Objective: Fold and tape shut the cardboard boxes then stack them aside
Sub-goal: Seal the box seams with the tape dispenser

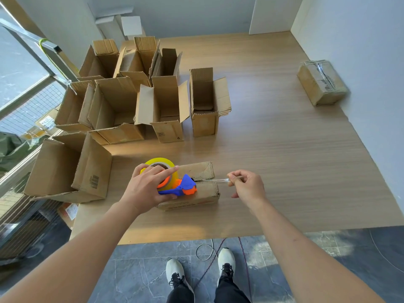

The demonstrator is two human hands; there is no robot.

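- The small box being sealed lies on the worktop, near its front edge and straight in front of the person. One flap at its far side is not yet flat, and I see no tape across its seam, so I judge this box folded but not yet taped.
- The tape dispenser, blue and orange with a yellow roll, rests on the left part of the small box. The left hand grips it, fingers curled over the roll and forefinger stretched along its top.
- The right hand is just right of the small box; its fingers pinch the free end of the clear tape strip, which runs back to the dispenser's mouth.
- One taped box lies well apart from the small box, at the far right against the wall: shut and wrapped in clear tape. It looks to be the only finished one, so the stack has barely begun.
- Beyond and left of the small box stands a cluster of open boxes with flaps up, all awaiting folding and taping. Most of the work is left.
- The narrow open box, rightmost in the cluster, holds what may be a cardboard piece at its bottom, though shadow makes that unsure. The others look empty where their insides are visible.
- A large open box sits directly left of the small box, its inside bare.
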